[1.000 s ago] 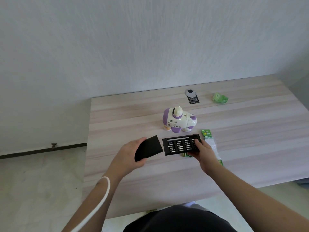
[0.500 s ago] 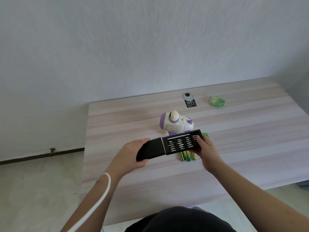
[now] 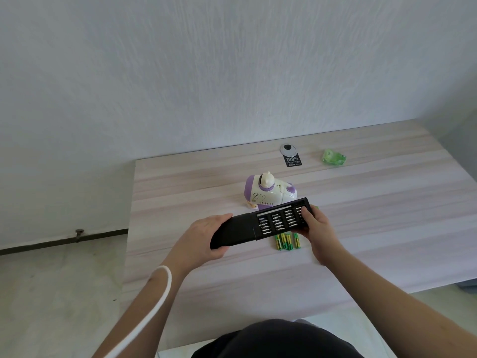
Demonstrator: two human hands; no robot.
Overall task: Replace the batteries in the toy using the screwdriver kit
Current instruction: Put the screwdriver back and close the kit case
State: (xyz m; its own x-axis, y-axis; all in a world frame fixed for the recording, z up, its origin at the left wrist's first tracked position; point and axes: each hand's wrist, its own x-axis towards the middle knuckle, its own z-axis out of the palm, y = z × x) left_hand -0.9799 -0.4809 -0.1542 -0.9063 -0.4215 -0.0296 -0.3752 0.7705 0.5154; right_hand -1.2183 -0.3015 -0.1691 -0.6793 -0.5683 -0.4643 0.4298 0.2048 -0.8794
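The black screwdriver kit is held above the surface between both hands. The left hand grips its sleeve end, fingers curled round it; the right hand pinches the bit tray's far end. Green batteries lie just beneath, and the white-and-purple toy stands just behind.

Soft even daylight, faint shadows, sharp centre (edges bowed by wide lens), no glare
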